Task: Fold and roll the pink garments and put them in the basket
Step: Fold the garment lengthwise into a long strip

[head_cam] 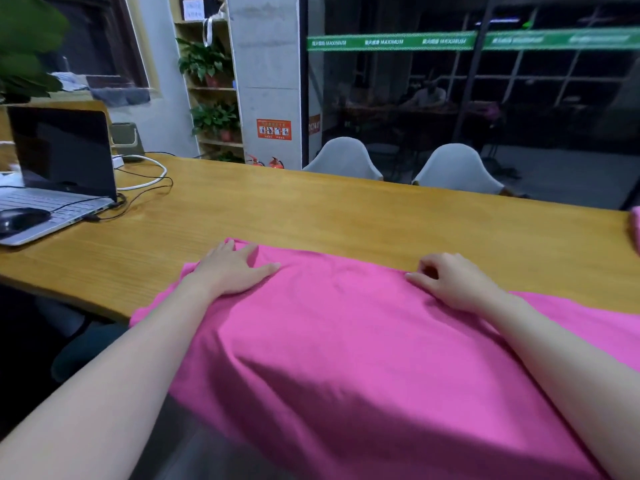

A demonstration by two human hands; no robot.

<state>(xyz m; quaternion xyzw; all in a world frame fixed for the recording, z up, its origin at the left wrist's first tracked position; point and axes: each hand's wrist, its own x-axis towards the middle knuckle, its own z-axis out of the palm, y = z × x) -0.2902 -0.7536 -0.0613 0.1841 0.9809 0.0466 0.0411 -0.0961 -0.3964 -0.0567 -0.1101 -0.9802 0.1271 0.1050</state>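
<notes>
A large pink garment (346,341) lies spread over the near edge of the wooden table (311,209) and hangs down toward me. My left hand (232,268) rests flat on its far left corner, fingers straight and spread. My right hand (453,282) sits on the garment's far edge to the right, fingers curled, thumb and fingertips pinching the cloth edge. A bit of another pink garment (635,233) shows at the table's right edge. No basket is in view.
An open laptop (59,174) with a black mouse (20,218) and trailing cables (145,188) stands at the table's left end. Two white chairs (346,161) stand behind the far edge. Shelves with potted plants (211,98) line the back wall.
</notes>
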